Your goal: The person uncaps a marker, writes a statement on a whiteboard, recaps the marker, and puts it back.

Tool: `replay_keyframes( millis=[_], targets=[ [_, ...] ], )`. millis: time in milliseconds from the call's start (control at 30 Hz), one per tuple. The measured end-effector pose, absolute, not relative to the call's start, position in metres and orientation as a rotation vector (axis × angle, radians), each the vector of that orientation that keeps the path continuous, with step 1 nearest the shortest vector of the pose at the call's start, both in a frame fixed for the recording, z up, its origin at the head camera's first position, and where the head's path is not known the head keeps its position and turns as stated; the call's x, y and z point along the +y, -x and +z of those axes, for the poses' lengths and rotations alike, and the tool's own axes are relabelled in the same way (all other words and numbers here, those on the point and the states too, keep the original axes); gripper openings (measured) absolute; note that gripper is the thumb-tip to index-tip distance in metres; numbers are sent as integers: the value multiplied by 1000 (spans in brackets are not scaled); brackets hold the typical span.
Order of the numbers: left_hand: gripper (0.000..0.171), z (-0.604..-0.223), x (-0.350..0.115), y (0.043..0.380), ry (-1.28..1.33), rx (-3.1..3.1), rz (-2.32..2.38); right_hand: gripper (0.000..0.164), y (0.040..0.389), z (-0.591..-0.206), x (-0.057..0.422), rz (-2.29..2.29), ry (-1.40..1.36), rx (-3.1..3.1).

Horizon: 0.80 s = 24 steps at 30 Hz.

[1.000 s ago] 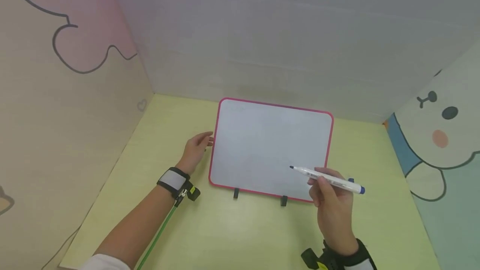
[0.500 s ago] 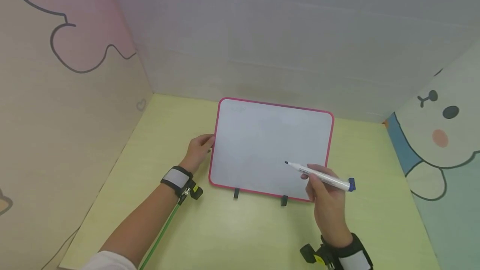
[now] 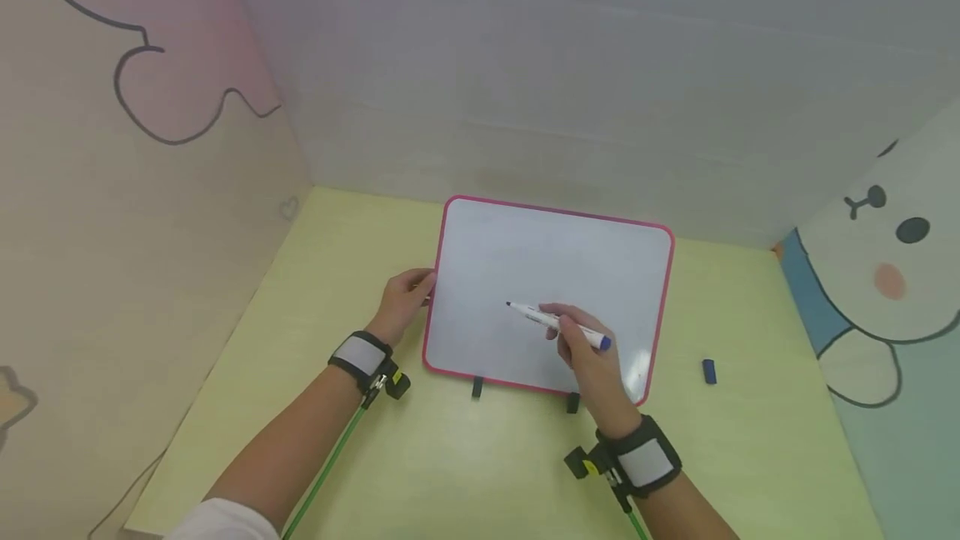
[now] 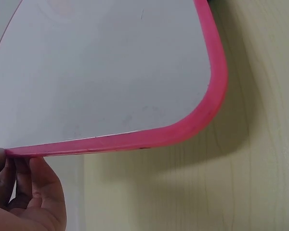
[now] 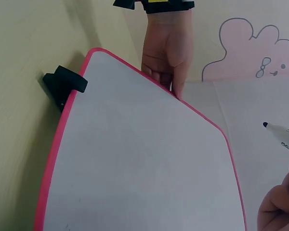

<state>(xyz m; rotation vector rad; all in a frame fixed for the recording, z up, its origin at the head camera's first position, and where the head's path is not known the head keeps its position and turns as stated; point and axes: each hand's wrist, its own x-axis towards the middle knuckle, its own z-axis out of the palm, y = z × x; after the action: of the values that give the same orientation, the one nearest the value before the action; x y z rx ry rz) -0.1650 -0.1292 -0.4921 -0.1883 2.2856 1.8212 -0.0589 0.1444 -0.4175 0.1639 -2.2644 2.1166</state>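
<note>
A whiteboard with a pink frame leans back on the table, its face blank. At its left edge my left hand pinches the frame, thumb in front and fingers behind; the left wrist view shows those fingers under the pink rim. My right hand holds a white marker like a pen, its dark tip uncapped and pointing left. In the right wrist view the marker tip stands apart from the board surface. The blue marker cap lies on the table to the right.
Black clips support the board's lower edge. The pale yellow table is bounded by a grey back wall and cartoon-painted side walls. Green cables run from the wrist cameras.
My right hand has carried the marker left, over the board's middle, uncovering the cap on the table. My left hand has closed its thumb and fingers on the board's left edge.
</note>
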Motion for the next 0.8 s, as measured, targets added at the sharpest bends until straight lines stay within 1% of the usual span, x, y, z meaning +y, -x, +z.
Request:
replay_keyframes(
  millis=[100, 200, 333, 433, 600, 800],
  targets=[
    [40, -493, -126, 166, 184, 2284, 1827, 21, 70, -413, 134, 2034, -160, -2350],
    [39, -487, -122, 166, 188, 2281, 1833, 17, 81, -403, 125, 1858, -245, -2454],
    [39, -488, -118, 167, 184, 2293, 1839, 19, 103, -416, 117, 1655, -440, -2485],
    [38, -495, -115, 170, 186, 2300, 1846, 21, 118, -431, 112, 1546, -514, -2502],
    [38, -498, -111, 172, 184, 2292, 1849, 25, 130, -433, 103, 1428, -467, -2565],
    [38, -497, -106, 173, 160, 2307, 1849, 24, 142, -433, 102, 1308, -426, -2583]
  ],
)
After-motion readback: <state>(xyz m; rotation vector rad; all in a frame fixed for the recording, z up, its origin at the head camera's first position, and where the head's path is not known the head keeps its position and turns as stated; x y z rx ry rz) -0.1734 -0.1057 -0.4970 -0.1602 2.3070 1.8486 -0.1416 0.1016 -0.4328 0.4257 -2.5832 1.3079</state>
